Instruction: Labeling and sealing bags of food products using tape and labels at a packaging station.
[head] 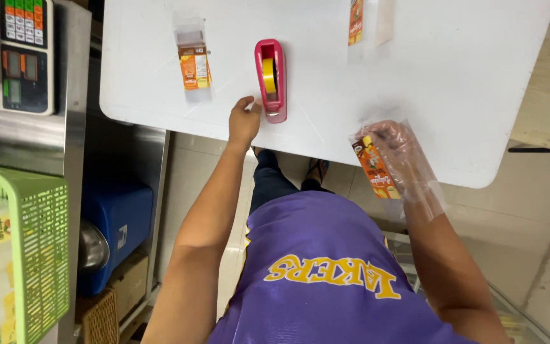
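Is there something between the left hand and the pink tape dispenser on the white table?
Nothing visible. The left hand is right beside the tape dispenser, at its near end, with only bare table around. The right hand, inside a clear bag, is apart.

The white table (453, 83) lies mostly bare between the pink tape dispenser (270, 79) (dead centre) and two clear packets (193, 64) (363, 25) at the far edge.

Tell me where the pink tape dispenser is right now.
In the head view, the pink tape dispenser with its yellow roll stands on the white table near its front edge, right beside the left hand, with a clear orange-labelled packet further left.
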